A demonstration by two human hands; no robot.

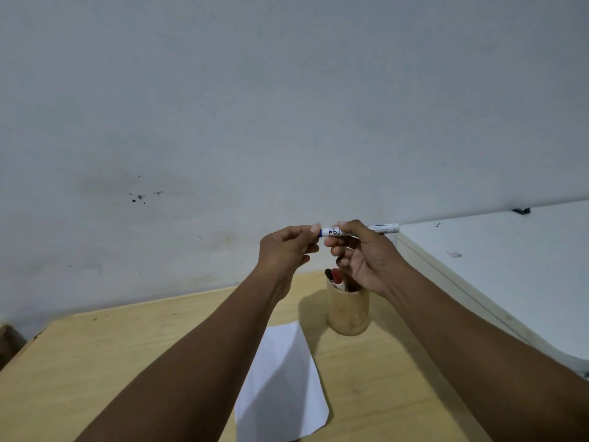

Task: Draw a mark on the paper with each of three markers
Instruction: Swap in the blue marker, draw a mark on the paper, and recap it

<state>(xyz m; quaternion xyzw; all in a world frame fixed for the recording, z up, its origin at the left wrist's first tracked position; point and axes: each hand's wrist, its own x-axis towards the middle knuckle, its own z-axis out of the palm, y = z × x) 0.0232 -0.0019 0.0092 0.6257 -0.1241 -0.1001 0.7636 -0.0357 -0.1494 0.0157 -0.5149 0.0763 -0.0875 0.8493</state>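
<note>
My left hand (287, 250) hides the marker (360, 230) cap; the cup (349, 311) hides two more markers' barrels.

paper (283, 387) on table (95, 362), cup (349, 311) behind it, markers (334, 277) inside

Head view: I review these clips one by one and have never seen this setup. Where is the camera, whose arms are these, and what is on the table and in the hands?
The single picture comes from a camera worn on a person's head, looking forward and down, so the two bare arms are the wearer's own. The right hand holds a white marker level in the air, and the left hand pinches its blue end, probably the cap. On the wooden table lie a white sheet of paper and a round wooden cup with more markers, a black and a red top showing. No mark shows on the visible paper.
</note>
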